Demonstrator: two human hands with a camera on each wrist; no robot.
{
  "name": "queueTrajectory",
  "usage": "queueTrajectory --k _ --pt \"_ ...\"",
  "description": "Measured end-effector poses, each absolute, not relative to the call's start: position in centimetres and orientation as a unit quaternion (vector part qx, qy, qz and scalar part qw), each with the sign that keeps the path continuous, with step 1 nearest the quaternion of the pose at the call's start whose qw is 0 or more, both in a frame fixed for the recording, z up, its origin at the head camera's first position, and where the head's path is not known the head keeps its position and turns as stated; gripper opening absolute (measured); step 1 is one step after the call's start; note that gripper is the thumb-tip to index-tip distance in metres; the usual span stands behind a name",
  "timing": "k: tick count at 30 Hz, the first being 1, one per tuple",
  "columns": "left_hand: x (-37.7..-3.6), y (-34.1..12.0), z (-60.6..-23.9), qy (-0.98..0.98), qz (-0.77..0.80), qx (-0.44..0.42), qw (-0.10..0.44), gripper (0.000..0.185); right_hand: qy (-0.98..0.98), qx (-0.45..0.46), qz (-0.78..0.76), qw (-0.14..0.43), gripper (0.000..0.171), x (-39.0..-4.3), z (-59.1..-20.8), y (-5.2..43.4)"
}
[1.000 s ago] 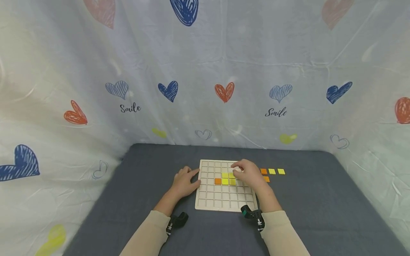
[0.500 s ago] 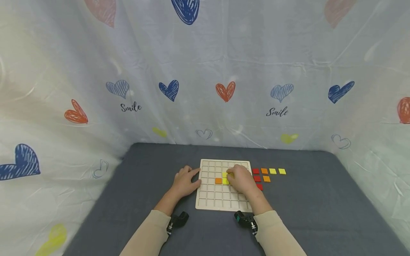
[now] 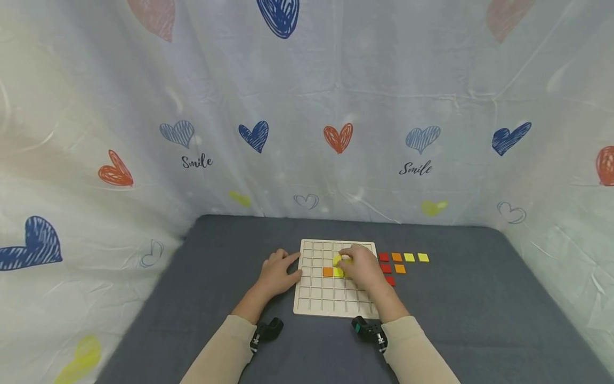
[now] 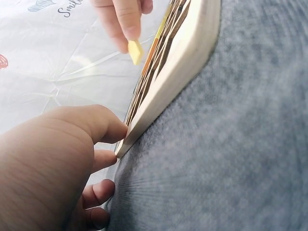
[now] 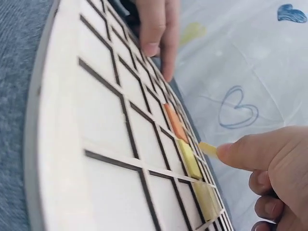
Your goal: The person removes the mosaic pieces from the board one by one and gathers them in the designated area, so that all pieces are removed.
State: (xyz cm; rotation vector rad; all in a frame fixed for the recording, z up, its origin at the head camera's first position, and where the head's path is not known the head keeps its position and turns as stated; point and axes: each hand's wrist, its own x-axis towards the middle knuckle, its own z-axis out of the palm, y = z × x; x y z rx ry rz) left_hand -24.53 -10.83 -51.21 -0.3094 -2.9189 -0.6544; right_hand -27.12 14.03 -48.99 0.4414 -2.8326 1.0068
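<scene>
The right hand (image 3: 361,268) pinches a yellow tile (image 4: 135,51) over the board (image 3: 316,298). The left hand (image 3: 276,273) rests open at the board's 9 o'clock edge. Few squares are filled; loose tiles (image 3: 402,258) wait at 3 o'clock.

Hidden and cut-off parts around the grid board

We see the right hand (image 3: 361,269) cover part of the grid board (image 3: 316,298) and some yellow tiles; in the left wrist view we lose that hand above its fingertips and most of the left hand (image 4: 53,163) at the edges, and the far cells blur.
</scene>
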Motion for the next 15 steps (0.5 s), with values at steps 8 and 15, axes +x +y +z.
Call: queueTrajectory --k 8,15 --pt "-24.5 -10.8 -51.3 -0.969 -0.214 -0.101 0.068 0.050 -0.918 0.140 0.370 0.038 0.032 -27.1 -47.3 15.8" --pt "-24.5 -10.7 -51.2 -0.969 -0.217 -0.099 0.066 0.050 -0.899 0.152 0.409 0.043 0.032 -27.0 -45.8 18.0"
